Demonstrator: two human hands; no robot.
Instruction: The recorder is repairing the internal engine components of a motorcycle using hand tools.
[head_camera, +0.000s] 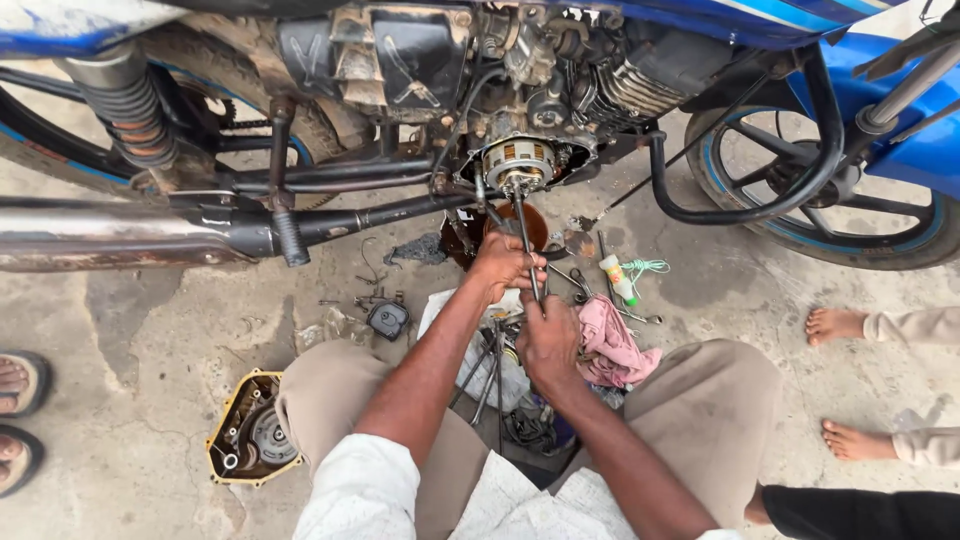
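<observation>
Concrete floor cluttered | both hands grasping long tool at engine rotor

Both arms reach forward from between the bent knees, bare forearms below rolled white sleeves. The left hand is farther out, its back turned up and its fingers curled shut in a grip. The right hand sits nearer the body, just behind the left, its fingers likewise wrapped closed and its wrist straight.
</observation>
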